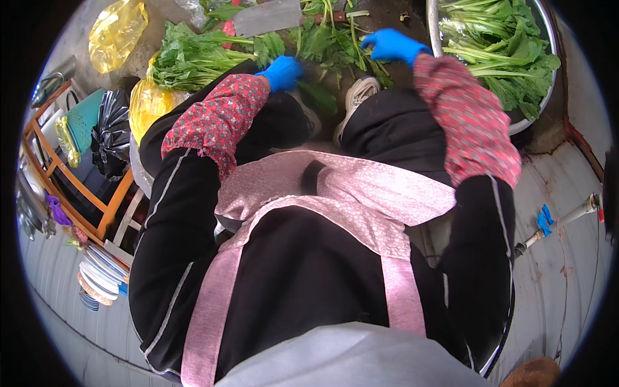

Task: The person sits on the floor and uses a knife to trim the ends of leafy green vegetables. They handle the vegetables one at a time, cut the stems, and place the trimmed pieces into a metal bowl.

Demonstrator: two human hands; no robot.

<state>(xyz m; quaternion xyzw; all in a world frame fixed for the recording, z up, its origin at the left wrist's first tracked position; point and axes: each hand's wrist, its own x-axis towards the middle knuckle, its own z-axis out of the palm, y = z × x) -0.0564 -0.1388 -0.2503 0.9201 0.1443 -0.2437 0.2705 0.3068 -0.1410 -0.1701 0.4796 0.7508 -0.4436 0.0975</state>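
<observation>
My left hand, in a blue glove, is beside a bunch of leafy greens and above a dark loose leaf. Its fingers are mostly hidden, so any hold does not show. Over the right edge of some scattered greens reaches my right hand, gloved in blue too. Its fingers stretch leftward, apart, and I see nothing in them. A cleaver with a wide grey blade and a brown handle lies flat beyond my hands, partly among the leaves.
At the far right stands a metal basin heaped with long-stemmed greens. Yellow plastic bags lie at the left. Further left are a black bag and an orange wooden frame. My shoes are close below the scattered leaves.
</observation>
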